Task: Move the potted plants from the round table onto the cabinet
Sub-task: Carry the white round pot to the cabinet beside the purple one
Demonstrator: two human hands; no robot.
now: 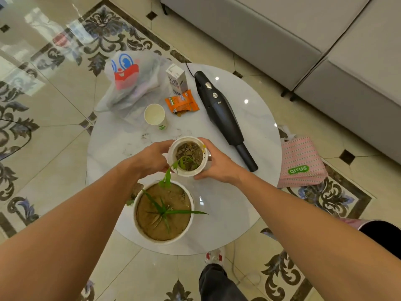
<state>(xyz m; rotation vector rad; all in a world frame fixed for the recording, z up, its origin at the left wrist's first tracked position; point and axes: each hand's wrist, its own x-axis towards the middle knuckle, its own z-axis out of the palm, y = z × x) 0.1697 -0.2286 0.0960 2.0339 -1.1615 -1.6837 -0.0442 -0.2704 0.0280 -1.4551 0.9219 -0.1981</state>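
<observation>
Gripping the small pot (pixel 188 156) from nine and three o'clock, left hand (pixel 149 158) and right hand (pixel 219 165) clasp it above the round table (pixel 249 131), large pot (pixel 163 211) at six.

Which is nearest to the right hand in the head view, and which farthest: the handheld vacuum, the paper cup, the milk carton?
From the right hand, which grips the small plant pot together with the left hand:
1. Handheld vacuum, its nozzle just beside the hand on the right.
2. Paper cup, beyond and to the left.
3. Milk carton, at the table's far side.
</observation>
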